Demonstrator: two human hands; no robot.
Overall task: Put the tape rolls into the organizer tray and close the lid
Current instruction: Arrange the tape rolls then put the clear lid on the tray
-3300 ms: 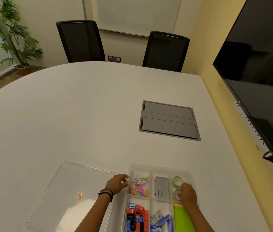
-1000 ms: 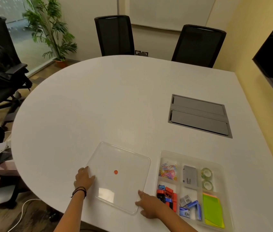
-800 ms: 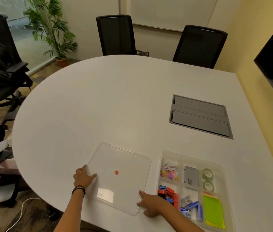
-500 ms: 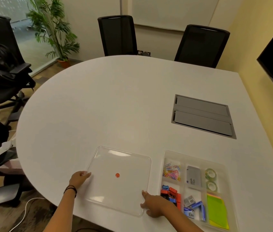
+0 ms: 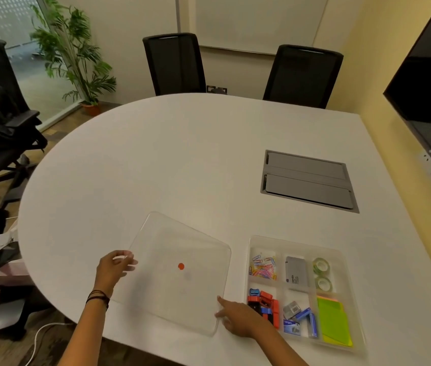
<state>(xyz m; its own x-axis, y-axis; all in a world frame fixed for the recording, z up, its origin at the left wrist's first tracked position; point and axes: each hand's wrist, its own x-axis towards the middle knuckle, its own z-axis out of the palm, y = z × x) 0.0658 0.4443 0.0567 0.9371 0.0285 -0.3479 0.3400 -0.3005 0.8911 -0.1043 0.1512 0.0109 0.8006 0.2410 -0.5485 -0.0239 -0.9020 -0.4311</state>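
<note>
On the left, the left hand (image 5: 114, 268) is seen at the left edge of the clear lid (image 5: 180, 273). Its fingers are curled, and the edge of the lid is pinched between the thumb and fingertips. The lid looks lifted a little on that side (a soft shadow is seen under it), with a small orange dot (image 5: 181, 266) near its middle.

Next, the right hand (image 5: 238, 319) is found at the near right corner of the lid. One finger is pointed out and touches the corner; whether the other fingers are tucked or loose cannot be told.

Further right, the organizer tray (image 5: 346, 262) is set on the white table (image 5: 182, 159), just beside the lid and not touching it. The two tape rolls (image 5: 322, 274) are already inside, in the far right box of the tray, one behind the other. Paper clips (image 5: 263, 266), a grey box (image 5: 295, 272) and green sticky notes (image 5: 333, 322) are also inside.

So the tape part looks done, and the closing of the lid seems to be the step in hand. To do it well, the lid should be held by both sides, kept flat, carried over the tray, and lined up corner to corner. Then it should be pressed down gently along every edge. Care should be taken that nothing sticks up above the rim, or the lid may not sit flat.
</note>
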